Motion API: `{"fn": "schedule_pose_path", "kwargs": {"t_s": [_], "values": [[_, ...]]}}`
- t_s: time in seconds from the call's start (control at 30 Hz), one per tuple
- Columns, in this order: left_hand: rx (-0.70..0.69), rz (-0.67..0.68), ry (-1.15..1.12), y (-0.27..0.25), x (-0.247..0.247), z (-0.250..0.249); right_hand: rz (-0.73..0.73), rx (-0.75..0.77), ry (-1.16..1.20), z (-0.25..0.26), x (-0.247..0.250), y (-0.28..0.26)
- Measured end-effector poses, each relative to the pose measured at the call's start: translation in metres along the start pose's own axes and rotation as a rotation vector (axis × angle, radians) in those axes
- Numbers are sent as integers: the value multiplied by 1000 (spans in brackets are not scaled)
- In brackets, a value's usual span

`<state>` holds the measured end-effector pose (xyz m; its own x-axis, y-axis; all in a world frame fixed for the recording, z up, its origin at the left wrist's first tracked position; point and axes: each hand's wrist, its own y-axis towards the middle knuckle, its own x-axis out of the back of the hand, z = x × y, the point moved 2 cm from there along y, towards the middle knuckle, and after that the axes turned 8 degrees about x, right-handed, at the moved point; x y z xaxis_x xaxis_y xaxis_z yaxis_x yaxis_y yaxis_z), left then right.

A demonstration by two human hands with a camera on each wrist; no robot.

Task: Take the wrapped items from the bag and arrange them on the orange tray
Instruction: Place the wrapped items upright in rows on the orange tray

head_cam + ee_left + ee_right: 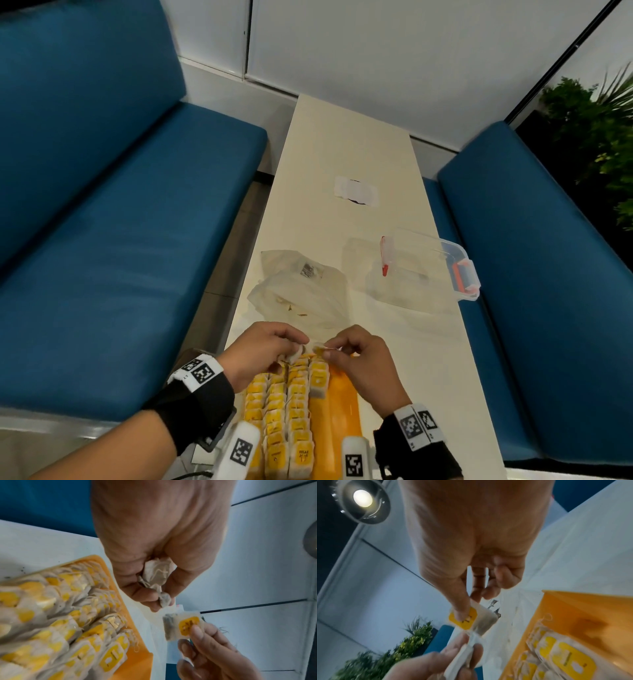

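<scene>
The orange tray [342, 425] lies at the table's near end, its left part filled with rows of wrapped tea bags with yellow labels [291, 404]. My right hand [356, 356] pinches one wrapped tea bag [183, 626] by its yellow label, just above the tray's far edge. My left hand [263, 349] grips crumpled pale wrapped items [157, 578] in its curled fingers, right beside the right hand. The clear plastic bag [301, 294] lies crumpled on the table just beyond both hands.
A clear plastic box with red clips [428, 270] stands at the right of the cream table [349, 144]. A white paper slip [356, 192] lies farther back. Blue benches [102, 240] flank the table on both sides.
</scene>
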<state>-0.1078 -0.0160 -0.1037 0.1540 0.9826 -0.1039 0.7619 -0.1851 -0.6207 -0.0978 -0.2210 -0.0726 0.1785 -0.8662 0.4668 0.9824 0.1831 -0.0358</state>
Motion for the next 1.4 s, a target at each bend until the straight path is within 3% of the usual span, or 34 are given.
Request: {"fn": "schedule_pose_path", "kwargs": {"t_s": [0.13, 0.23, 0.43, 0.6, 0.8, 1.13, 1.23, 1.4], "values": [[43, 24, -59, 3, 5, 1, 62, -113, 159, -1, 11, -1], [-1, 62, -85, 3, 2, 1, 98, -135, 291, 4, 16, -4], [-207, 66, 289, 0, -13, -4, 124, -131, 276, 2, 10, -5], [-304, -5, 359, 3, -20, -4, 54, -151, 247, 4, 7, -5], [-298, -75, 436, 8, -15, 3, 51, -199, 153, 0, 5, -6], [-205, -254, 471, 16, 8, 29, 326, -426, -132, -26, -4, -21], [-205, -257, 488, 18, 8, 31, 373, -480, -268, -34, -16, -21], [-190, -234, 532, 18, 7, 35, 537, -409, -633, -20, -31, -16]]}}
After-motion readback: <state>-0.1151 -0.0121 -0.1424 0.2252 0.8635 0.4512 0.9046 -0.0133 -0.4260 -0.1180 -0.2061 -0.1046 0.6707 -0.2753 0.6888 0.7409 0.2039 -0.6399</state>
